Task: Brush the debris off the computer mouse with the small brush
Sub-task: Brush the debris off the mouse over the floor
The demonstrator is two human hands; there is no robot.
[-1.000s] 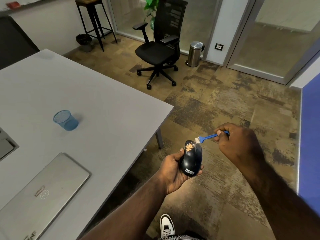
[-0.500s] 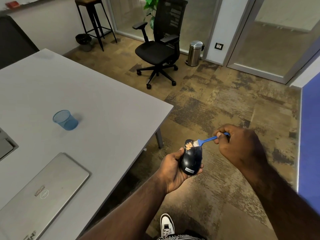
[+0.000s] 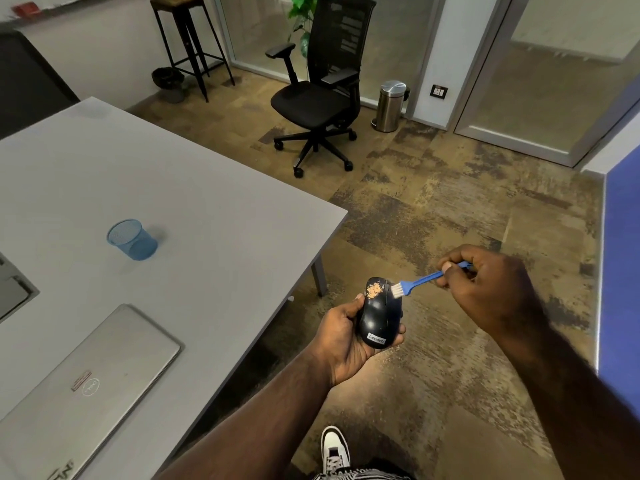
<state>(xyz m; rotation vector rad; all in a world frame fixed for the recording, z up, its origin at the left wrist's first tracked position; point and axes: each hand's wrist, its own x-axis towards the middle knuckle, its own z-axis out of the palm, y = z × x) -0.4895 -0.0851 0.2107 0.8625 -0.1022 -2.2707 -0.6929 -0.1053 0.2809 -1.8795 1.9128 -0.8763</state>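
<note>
The left hand (image 3: 341, 344) is gripping the black computer mouse (image 3: 379, 315) from below and from the sides, holding it in the air over the floor, off the edge of the grey worktop (image 3: 194, 202). A patch of orange debris (image 3: 374, 289) is lying on the front of the mouse. The right hand (image 3: 491, 289) is closed around the blue handle of the small brush (image 3: 414, 282), pinching it with the fingertips. The white bristles are touching the mouse just beside the debris. A closed laptop (image 3: 86, 386) and a blue mesh cup (image 3: 133, 240) are sitting on the worktop.
</note>
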